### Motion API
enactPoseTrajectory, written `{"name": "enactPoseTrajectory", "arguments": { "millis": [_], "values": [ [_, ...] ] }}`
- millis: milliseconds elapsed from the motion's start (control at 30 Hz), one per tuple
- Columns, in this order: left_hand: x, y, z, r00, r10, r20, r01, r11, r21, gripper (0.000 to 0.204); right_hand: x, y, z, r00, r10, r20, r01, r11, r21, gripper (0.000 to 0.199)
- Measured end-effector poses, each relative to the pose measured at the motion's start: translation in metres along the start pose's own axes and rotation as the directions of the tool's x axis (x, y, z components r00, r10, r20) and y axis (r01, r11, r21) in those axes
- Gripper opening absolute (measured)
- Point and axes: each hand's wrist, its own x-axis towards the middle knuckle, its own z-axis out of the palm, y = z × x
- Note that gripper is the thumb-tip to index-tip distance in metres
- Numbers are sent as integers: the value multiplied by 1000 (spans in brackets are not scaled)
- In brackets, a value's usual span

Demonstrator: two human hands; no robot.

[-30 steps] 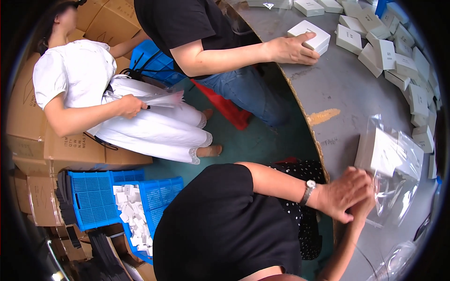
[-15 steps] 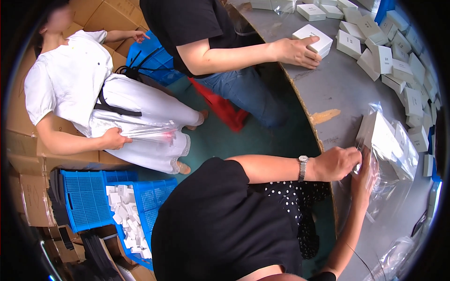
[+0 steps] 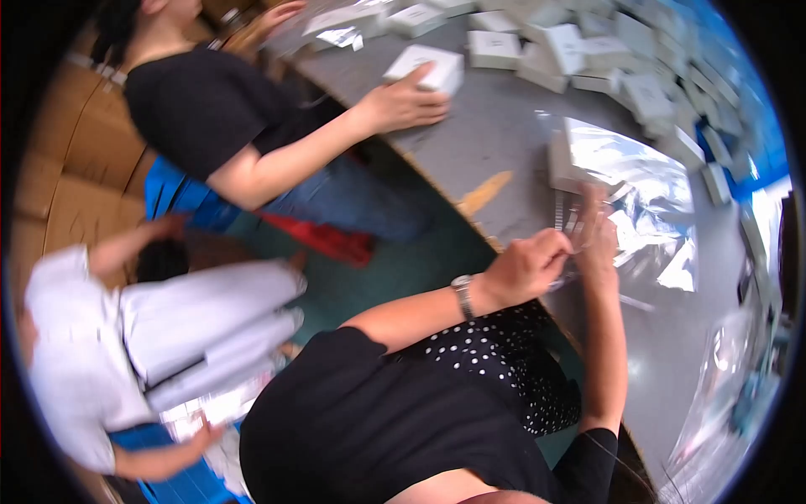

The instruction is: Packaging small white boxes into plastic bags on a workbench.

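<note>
A clear, shiny plastic bag (image 3: 659,223) lies on the grey table with a white box or stack of boxes (image 3: 561,160) inside it. My left hand (image 3: 533,267), with a metal watch on its wrist, is closed in a pinch at the bag's near end. Close beside it, my right hand (image 3: 594,239) is against the bag with its fingers raised along the film. Both hands are partly smeared by motion, and the exact grip of the right fingers is hard to see.
Many small white boxes (image 3: 621,55) are heaped at the table's far side. At the far left a co-worker's hand (image 3: 407,105) rests on a white box (image 3: 437,69). A person in white (image 3: 75,336) stands at the lower left by a blue basket (image 3: 172,487). Crumpled plastic (image 3: 714,378) lies at right.
My view has swung, so table, boxes and co-workers appear further left. My hands stay at the bag, its film spread flatter. The person in white now holds shiny plastic near the baskets.
</note>
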Motion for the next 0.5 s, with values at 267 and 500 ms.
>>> {"name": "enactPoseTrajectory", "arguments": {
  "millis": [267,500],
  "values": [
    [59,-37,-40,899,69,432,-51,997,-52,59,-51,29,-65,990,61,130,-55,997,-47,37],
    [261,-171,-47,968,170,-183,-14,770,638,112,-137,6,-131,960,131,248,-140,990,18,33]
  ]
}}
